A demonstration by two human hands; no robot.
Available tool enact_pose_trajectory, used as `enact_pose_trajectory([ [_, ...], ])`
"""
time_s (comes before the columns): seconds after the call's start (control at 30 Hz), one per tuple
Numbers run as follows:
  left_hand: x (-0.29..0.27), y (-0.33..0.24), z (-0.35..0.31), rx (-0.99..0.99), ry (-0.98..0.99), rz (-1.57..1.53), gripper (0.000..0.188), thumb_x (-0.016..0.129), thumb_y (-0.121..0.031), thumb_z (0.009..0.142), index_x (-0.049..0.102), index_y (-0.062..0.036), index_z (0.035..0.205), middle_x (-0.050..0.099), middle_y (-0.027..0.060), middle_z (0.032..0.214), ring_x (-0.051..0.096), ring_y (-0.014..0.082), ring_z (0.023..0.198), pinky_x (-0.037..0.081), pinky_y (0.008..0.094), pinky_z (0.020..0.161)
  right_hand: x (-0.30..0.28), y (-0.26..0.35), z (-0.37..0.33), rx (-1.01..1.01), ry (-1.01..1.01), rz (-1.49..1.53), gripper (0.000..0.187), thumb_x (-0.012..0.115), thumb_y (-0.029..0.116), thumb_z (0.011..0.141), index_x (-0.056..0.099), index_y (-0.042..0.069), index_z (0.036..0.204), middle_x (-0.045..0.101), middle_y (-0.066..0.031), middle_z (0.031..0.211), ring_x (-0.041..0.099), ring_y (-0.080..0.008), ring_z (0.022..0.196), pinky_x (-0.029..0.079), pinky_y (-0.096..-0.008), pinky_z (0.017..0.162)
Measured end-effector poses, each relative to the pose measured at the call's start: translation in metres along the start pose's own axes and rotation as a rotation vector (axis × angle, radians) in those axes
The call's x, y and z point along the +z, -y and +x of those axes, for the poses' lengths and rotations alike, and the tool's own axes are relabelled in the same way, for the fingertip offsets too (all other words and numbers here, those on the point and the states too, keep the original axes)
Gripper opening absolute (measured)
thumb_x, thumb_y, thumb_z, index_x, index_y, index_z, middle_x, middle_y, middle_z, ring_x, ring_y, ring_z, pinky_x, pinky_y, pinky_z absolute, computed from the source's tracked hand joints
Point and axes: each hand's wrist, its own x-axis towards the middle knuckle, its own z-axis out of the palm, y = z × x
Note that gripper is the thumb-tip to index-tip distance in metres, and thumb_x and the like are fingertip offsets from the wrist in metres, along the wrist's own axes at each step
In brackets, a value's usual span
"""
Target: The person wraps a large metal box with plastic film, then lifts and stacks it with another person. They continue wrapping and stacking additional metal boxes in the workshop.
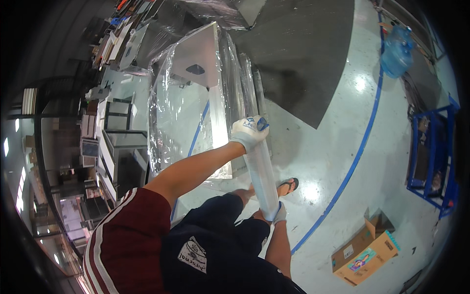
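Right hand (280, 214) is clamping the near end of our film roll (262, 179) and left hand (250, 132) its far end; we are holding it beside the wrapped panels (218, 105), and should probably be gripping both ends evenly.

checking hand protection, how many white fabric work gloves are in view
2. One white fabric work glove is on the left hand, at the upper end of the long translucent roll; the other, partly hidden, is on the right hand at its lower end.
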Motion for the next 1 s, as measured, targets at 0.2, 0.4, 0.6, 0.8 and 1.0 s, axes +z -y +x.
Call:
enact_pose_trajectory([
  [0.2,0.04,0.031,0.062,-0.003,-0.016,-0.112,0.043,0.062,-0.055,0.089,0.077,-0.0172,0.104,0.078,0.0101,0.099,0.074,0.033,0.093,0.057,0.0402,0.087,0.032,0.008,-0.017,0.072,-0.195,0.127,0.049,0.05,0.039,0.099,0.071,-0.002,0.115,0.074,-0.0146,0.112,0.072,-0.0326,0.099,0.057,-0.0442,0.088],
  [0.4,0.085,0.041,0.133,0.062,0.011,-0.085,0.048,0.057,-0.057,0.09,0.077,-0.0151,0.102,0.077,0.0118,0.093,0.074,0.0334,0.092,0.057,0.04,0.087,0.038,-0.019,0.041,0.0,-0.124,0.277,0.051,0.046,0.038,0.099,0.069,-0.003,0.119,0.072,-0.0149,0.115,0.071,-0.0335,0.1,0.058,-0.0464,0.088],
  [0.6,0.158,0.035,0.205,0.142,0.098,-0.103,0.053,0.058,-0.057,0.089,0.077,-0.01,0.103,0.077,0.0128,0.095,0.073,0.033,0.098,0.055,0.0396,0.092,0.068,-0.029,0.088,0.061,-0.32,0.474,0.054,0.05,0.045,0.1,0.066,0.002,0.128,0.069,-0.0122,0.122,0.069,-0.0302,0.107,0.057,-0.0428,0.092],
  [0.8,0.222,-0.04,0.303,0.459,0.034,-0.198,0.045,0.066,-0.052,0.086,0.076,-0.0113,0.1,0.077,0.0144,0.098,0.071,0.0335,0.103,0.055,0.0416,0.094,0.084,0.028,0.177,-0.233,-0.249,0.704,0.061,0.055,0.048,0.102,0.057,0.001,0.141,0.062,-0.0105,0.136,0.063,-0.0267,0.118,0.054,-0.0394,0.1],
  [1.0,0.198,-0.112,0.326,0.719,-0.326,-0.55,0.035,0.073,-0.038,0.091,0.067,-0.0039,0.087,0.07,0.01,0.072,0.068,0.0234,0.066,0.052,0.0355,0.065,-0.024,0.182,0.215,-0.576,-0.991,0.525,0.047,0.074,0.035,0.094,0.067,-0.004,0.119,0.069,-0.0163,0.116,0.067,-0.0261,0.099,0.058,-0.0406,0.09],
])
